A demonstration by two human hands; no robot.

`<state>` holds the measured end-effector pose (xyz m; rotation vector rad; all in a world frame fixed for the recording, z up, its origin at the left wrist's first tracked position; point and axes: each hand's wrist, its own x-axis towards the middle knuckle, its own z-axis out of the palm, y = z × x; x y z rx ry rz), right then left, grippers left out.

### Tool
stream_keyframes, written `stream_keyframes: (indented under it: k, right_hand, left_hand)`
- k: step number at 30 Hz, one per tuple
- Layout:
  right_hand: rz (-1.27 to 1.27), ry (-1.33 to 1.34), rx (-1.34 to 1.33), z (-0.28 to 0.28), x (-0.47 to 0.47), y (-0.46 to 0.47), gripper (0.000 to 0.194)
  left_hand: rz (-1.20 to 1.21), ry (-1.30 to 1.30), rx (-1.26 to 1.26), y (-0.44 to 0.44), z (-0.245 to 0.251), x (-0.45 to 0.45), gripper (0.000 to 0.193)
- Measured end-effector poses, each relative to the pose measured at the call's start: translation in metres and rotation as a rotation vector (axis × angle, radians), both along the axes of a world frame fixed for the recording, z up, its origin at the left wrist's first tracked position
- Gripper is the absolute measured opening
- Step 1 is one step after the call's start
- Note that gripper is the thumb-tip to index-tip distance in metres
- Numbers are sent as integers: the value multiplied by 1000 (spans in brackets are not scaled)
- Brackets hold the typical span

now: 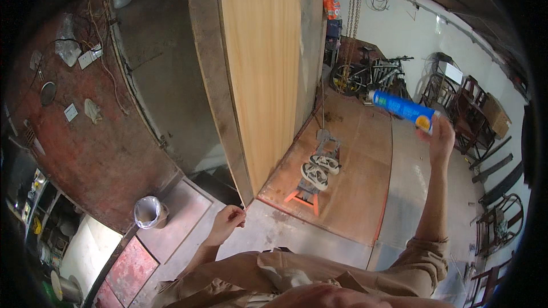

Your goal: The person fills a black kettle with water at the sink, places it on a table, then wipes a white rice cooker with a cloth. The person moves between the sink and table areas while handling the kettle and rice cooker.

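My right hand is raised at the right and grips one end of a blue cylindrical can, which bears writing and an orange mark and looks slightly blurred. The can tilts, its far end pointing up and left. My left hand is low, left of centre, with its fingers curled together near the bottom corner of a wooden panel. Whether those fingers hold something small cannot be made out. The panel stands upright and has a darker edge strip.
White-and-black shoes rest on a low orange-legged stand on a reddish-brown board. A lined waste bin stands at the left. Chains hang before a bicycle. Wooden chairs line the right wall.
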<state>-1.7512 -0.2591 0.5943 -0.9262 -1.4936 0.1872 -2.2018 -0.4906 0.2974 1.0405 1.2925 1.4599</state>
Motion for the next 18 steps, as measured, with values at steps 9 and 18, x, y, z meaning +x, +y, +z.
stream_keyframes:
  k: [9, 18]
  right_hand:
    - [392, 332, 366, 135, -89, 79, 29]
    - [714, 618, 462, 278, -218, 134, 34]
  left_hand:
    - [172, -28, -42, 18, 3, -35, 15]
    - [392, -195, 76, 43, -11, -120, 17]
